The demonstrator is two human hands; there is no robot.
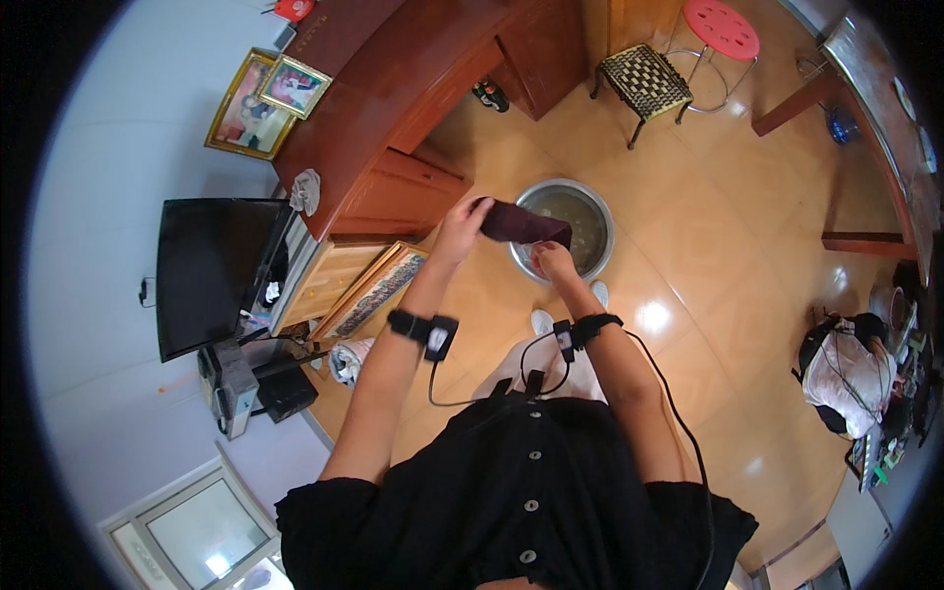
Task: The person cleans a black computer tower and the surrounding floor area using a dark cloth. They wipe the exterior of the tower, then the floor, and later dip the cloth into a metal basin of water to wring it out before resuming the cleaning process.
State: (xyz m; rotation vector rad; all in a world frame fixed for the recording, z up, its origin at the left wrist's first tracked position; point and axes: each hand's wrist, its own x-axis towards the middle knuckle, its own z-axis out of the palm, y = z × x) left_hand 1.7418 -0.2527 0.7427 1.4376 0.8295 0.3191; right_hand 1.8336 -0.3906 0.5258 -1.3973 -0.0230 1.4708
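My left hand grips one end of a dark maroon cloth. The cloth stretches right to my right hand, whose fingers are closed on its other end. Both ends are held up, partly over a round metal basin on the floor. Cloudy greyish water with some bubbles on it fills part of the basin. Where the cloth and my right hand cover the basin's near left side, the water is hidden.
A red-brown wooden desk curves along the upper left. Leaning framed pictures stand below it. A woven-top stool and a red round stool are beyond the basin. Cables run from my wrist straps. At right is a cloth-covered heap.
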